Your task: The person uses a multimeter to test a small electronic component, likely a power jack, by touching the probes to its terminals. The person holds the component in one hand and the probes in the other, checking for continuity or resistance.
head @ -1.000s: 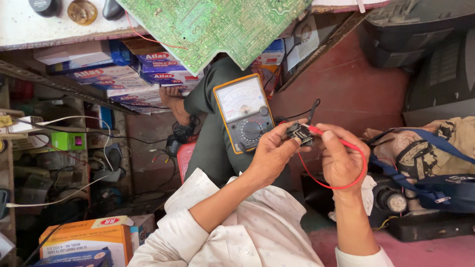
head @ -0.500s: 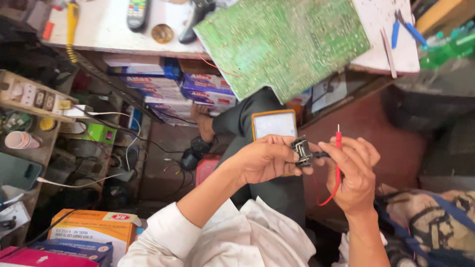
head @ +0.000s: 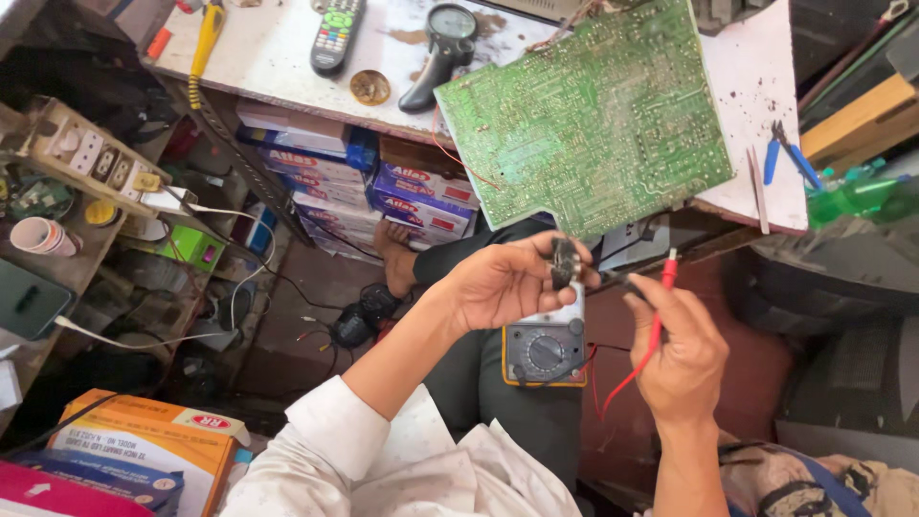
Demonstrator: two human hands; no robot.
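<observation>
Multimeter (head: 546, 352) top hidden behind left hand (head: 498, 282); small black component (head: 565, 260) blurred; orange box (head: 144, 450) cut off

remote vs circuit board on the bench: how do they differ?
The remote is small, narrow and dark, with coloured buttons; the circuit board is large, flat and green, its solder side up. The remote lies wholly on the white bench; the circuit board overhangs the front edge. Both lie untouched.
</observation>
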